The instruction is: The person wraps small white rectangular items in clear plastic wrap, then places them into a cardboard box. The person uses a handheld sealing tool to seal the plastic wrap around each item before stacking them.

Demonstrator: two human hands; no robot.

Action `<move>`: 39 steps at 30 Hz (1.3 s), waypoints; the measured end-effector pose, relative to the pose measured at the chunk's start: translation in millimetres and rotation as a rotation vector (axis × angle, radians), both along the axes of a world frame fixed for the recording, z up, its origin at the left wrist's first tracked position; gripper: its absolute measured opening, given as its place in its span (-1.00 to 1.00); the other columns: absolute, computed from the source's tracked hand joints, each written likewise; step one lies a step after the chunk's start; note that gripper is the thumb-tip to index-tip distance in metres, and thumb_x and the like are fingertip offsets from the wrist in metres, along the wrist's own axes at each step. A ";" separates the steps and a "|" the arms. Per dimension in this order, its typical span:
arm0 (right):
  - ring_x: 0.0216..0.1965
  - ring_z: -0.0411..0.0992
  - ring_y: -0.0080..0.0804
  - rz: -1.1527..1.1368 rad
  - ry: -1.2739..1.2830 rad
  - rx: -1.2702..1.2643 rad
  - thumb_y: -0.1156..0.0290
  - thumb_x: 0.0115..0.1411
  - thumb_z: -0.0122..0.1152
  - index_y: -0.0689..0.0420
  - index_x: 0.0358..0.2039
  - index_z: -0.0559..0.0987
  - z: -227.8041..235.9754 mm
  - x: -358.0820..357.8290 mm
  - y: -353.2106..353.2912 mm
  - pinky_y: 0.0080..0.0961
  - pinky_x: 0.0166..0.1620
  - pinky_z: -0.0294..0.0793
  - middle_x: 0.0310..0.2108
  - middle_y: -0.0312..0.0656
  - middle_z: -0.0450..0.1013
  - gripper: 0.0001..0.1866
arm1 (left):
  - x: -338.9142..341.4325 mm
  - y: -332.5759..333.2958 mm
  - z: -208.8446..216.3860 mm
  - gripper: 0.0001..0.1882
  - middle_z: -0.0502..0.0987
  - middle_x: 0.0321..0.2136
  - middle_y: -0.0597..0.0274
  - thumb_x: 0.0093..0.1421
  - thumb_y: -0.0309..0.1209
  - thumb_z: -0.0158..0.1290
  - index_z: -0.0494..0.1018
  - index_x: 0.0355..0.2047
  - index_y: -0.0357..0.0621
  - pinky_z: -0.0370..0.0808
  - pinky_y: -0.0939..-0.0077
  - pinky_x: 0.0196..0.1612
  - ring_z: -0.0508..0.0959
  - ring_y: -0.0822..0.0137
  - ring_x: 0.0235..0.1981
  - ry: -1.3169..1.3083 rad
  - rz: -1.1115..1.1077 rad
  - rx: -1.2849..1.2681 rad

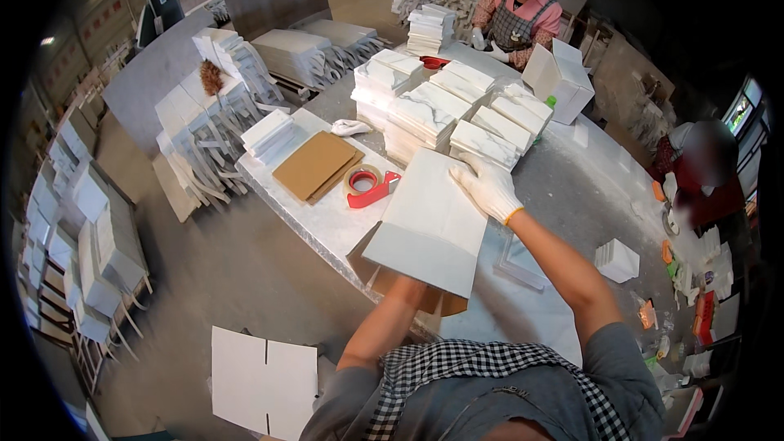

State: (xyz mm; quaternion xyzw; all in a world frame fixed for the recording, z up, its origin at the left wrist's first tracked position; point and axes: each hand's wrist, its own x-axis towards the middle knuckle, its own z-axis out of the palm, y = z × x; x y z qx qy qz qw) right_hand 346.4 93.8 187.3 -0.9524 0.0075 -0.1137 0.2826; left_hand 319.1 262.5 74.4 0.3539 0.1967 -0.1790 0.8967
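A white cardboard box point(429, 216) with brown inner faces is tilted in front of me, its open end toward my body. My right hand point(487, 188), in a white knit glove, grips the box's right edge near its far end. My left forearm goes under the near end of the box; the left hand is hidden there. Just beyond the box stand stacks of white, grey-veined marble tiles point(425, 114). To the left of it lie a red tape dispenser point(374, 193) with a roll of tape and some brown cardboard sheets point(317, 165).
Clear-edged flat pieces point(523, 261) lie right of the box. A small white block stack point(616, 260) sits farther right. A slotted white cardboard piece point(263, 380) is at lower left. Two other people work across the table, near an open white box point(563, 86).
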 end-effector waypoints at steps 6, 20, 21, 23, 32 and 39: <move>0.15 0.50 -0.22 0.029 0.165 1.215 -0.19 0.44 0.03 0.22 0.23 0.52 -35.4 15.7 -33.0 -0.28 0.23 0.45 0.17 -0.06 0.53 -0.29 | 2.7 30.2 -6.9 -0.45 0.49 0.06 0.12 0.44 -0.10 0.03 0.30 0.27 -0.18 0.55 0.28 0.06 0.55 0.25 0.01 -0.043 0.006 0.041; 0.40 0.23 -0.28 -0.200 0.201 1.200 -0.18 0.49 -0.07 0.34 0.39 0.32 -123.7 -24.5 -28.7 -0.46 0.42 0.14 0.38 -0.05 0.32 -0.19 | -29.1 45.2 6.3 -0.46 0.53 -0.01 0.07 0.42 -0.10 0.05 0.33 0.24 -0.21 0.56 0.25 0.01 0.57 0.21 -0.05 -0.152 -0.082 0.222; 0.40 0.22 -0.29 -0.207 0.192 1.175 -0.17 0.50 -0.07 0.34 0.39 0.32 -127.6 -32.2 -28.0 -0.46 0.42 0.14 0.38 -0.06 0.31 -0.20 | -36.1 53.4 10.0 -0.46 0.53 -0.01 0.06 0.42 -0.09 0.05 0.33 0.24 -0.21 0.56 0.25 0.01 0.58 0.21 -0.05 -0.159 -0.093 0.259; 0.33 0.28 -0.33 -0.220 0.143 1.236 -0.21 0.46 -0.04 0.28 0.33 0.41 -131.6 -54.6 -15.4 -0.41 0.40 0.18 0.31 -0.13 0.38 -0.22 | -50.2 75.4 20.6 -0.46 0.53 -0.02 0.06 0.42 -0.09 0.05 0.33 0.23 -0.22 0.56 0.25 0.00 0.58 0.21 -0.06 -0.176 -0.117 0.345; -0.19 0.27 -0.55 -0.414 0.426 1.437 -0.31 0.39 0.03 0.02 -0.13 0.55 -95.0 -128.0 33.7 -0.45 0.00 0.34 -0.22 -0.38 0.37 -0.42 | -114.3 167.3 57.9 -0.46 0.55 -0.07 0.02 0.41 -0.09 0.06 0.35 0.21 -0.24 0.56 0.24 -0.03 0.59 0.18 -0.10 -0.251 -0.170 0.752; 0.23 0.40 -0.25 -0.351 0.591 1.501 -0.08 0.43 0.04 0.20 0.26 0.46 -181.7 -162.2 54.4 -0.20 0.24 0.40 0.24 -0.05 0.46 -0.36 | -111.8 145.3 98.2 -0.46 0.57 -0.10 0.00 0.40 -0.09 0.06 0.36 0.19 -0.25 0.57 0.23 -0.05 0.61 0.16 -0.13 -0.519 -0.269 1.044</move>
